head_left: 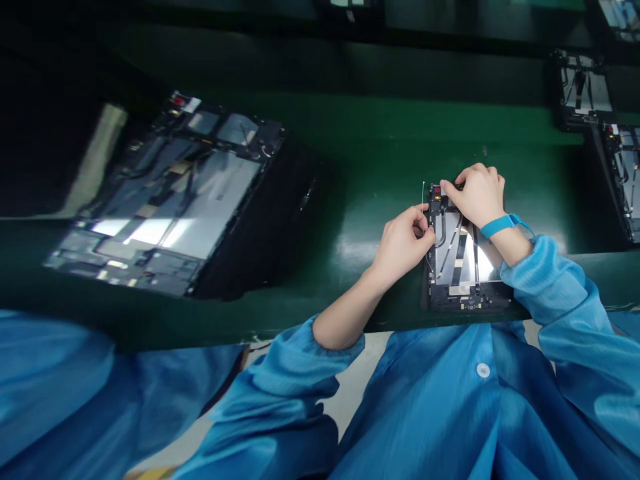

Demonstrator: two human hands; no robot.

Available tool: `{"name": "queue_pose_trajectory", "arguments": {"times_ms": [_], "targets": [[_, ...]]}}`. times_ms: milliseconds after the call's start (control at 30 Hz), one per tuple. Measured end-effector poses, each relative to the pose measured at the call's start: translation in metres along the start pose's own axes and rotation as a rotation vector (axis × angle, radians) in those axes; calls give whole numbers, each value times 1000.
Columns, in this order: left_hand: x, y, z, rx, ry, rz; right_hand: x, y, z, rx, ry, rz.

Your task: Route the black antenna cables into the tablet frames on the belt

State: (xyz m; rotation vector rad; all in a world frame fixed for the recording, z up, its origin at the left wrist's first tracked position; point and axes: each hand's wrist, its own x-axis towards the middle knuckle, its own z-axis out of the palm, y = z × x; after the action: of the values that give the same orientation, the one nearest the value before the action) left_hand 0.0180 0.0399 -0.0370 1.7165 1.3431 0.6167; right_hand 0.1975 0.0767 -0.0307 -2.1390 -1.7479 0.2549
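Observation:
An opened tablet [443, 260] lies in front of me, its inner side up, with dark ribbon cables, a silvery plate and a small red part at the upper left corner. At its left edge my left hand [403, 243] pinches a thin cable [423, 193], whose end sticks up above the fingers. My right hand [477, 193], with a blue band on its wrist, bends over the tablet's top edge. Its thumb and fingers are closed there, and what lies between them is hidden.
A stack of opened tablets [220, 193] stands on the green table [380, 140] at left. More opened tablets [583, 90] lie at the right, one [629, 173] cut by the frame edge. A co-worker's blue sleeve [50, 387] shows at lower left.

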Motion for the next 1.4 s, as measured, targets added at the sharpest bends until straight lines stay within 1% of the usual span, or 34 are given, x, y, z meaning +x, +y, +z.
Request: {"name": "queue_pose_trajectory", "arguments": {"times_ms": [100, 167, 267, 333, 367, 400, 467, 533, 667, 800, 967, 1033, 1167, 1400], "targets": [[0, -2, -1, 17, 3, -12, 5, 0, 2, 19, -41, -46], [1, -4, -3, 56, 24, -42, 6, 2, 1, 65, -33, -77], [4, -5, -7, 181, 118, -83, -1, 9, -4, 95, 2, -119], [7, -4, -9, 245, 183, -45, -9, 14, -8, 94, 5, -145], [10, -3, -10, 259, 186, -1, -13, 16, -10, 91, 4, -155], [13, -1, -11, 264, 158, 48, -18, 18, -12, 88, 5, -165], [19, 2, -13, 246, 43, 122, -28, 19, -15, 79, 8, -186], [27, 3, -15, 197, -74, 137, -37, 20, -17, 83, 5, -212], [39, 0, -20, 48, -210, 102, -52, 22, -19, 136, -11, -253], [46, -4, -25, -85, -275, 70, -61, 29, -17, 225, -4, -281], [53, 1, -30, -201, -398, -51, -63, 36, -10, 305, 16, -288], [55, 3, -31, -224, -410, -84, -63, 38, -8, 331, 21, -289], [55, 4, -31, -253, -384, -146, -63, 38, -4, 359, 19, -279], [49, 7, -24, -236, -268, -188, -64, 36, -2, 346, 14, -272]]}}
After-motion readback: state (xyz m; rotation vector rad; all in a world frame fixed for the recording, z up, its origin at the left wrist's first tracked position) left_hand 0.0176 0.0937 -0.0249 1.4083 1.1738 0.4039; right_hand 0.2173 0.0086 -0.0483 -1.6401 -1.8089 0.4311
